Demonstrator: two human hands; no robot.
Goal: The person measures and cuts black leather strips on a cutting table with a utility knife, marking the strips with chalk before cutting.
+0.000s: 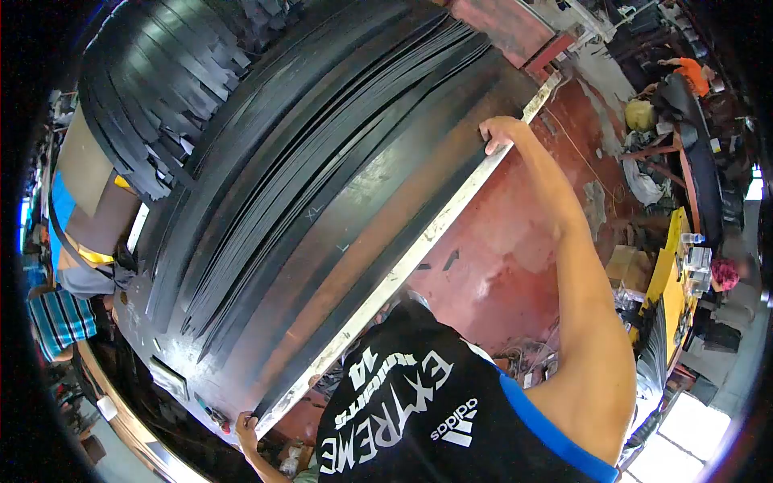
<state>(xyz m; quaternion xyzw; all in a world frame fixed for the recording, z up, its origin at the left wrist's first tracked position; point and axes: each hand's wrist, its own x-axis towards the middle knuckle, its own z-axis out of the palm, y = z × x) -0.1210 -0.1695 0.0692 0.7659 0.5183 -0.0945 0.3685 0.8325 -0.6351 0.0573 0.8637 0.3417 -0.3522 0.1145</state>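
Note:
A long black strip lies along the front edge of a wide worktable. My right hand is at the strip's far right end, its fingers curled over it at the table edge. At the near left end, my left hand pinches the strip's corner, only partly in view. Beyond the strip, a dark sheet carries the chalk marks "XL" and "L". Many thin black strips lie bunched side by side across the table behind it.
A pale, worn rail runs along the table's front edge. More black strips hang over a pile at the back left. Pliers-like tools and a framed rectangle sit at the left corner. People are nearby.

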